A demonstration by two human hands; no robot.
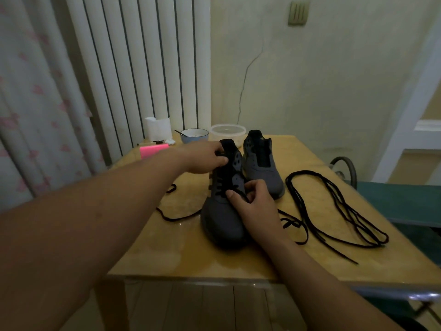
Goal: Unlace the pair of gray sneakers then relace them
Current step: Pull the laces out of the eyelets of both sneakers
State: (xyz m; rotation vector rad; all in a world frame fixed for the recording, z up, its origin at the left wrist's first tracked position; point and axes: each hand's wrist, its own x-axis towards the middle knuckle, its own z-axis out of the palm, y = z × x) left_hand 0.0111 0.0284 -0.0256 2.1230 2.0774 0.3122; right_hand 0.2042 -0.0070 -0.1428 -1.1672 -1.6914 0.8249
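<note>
Left forearm [83,223] fills the foreground, reaching across. Left hand [202,161]: fingers [220,160] curled onto tongue and top eyelets of near sneaker [223,225], gripping it. Right hand [254,206]: fingers [257,187] pinch its black lace [175,219] at the lower eyelets; ends trail over the tabletop [167,254] on both sides. Far sneaker [262,173] stands just behind, unlaced. Loose lace [334,211] lies coiled at right, apart from both hands.

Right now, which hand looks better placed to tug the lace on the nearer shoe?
Probably the right hand: its fingers pinch the lace partway up the nearer sneaker. The left hand grips the sneaker's top, apparently steadying it.
</note>
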